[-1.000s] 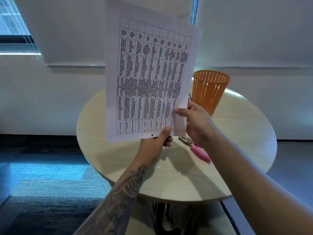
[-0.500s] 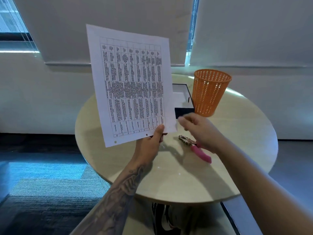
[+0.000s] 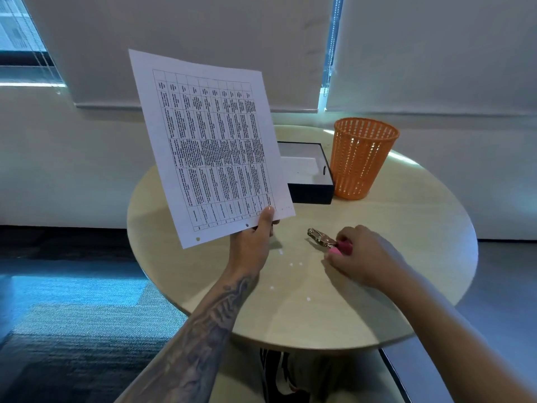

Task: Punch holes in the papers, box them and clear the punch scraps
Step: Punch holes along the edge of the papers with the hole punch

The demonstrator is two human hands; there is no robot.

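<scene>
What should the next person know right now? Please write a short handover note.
Left hand holds the paper up by its lower edge; two holes show along that edge.
Right hand grips the punch, which lies on the table.
The open box and the bin stand side by side at the far side.
Scraps lie on the table.
Left to do: more holes if needed, box the paper, clear the scraps.

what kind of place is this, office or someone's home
Most likely an office or meeting room: roller blinds over the windows, blue-grey carpet, and a small round table with an orange wastebasket, where the left hand holds a printed sheet and the right hand grips a hole punch.
</scene>
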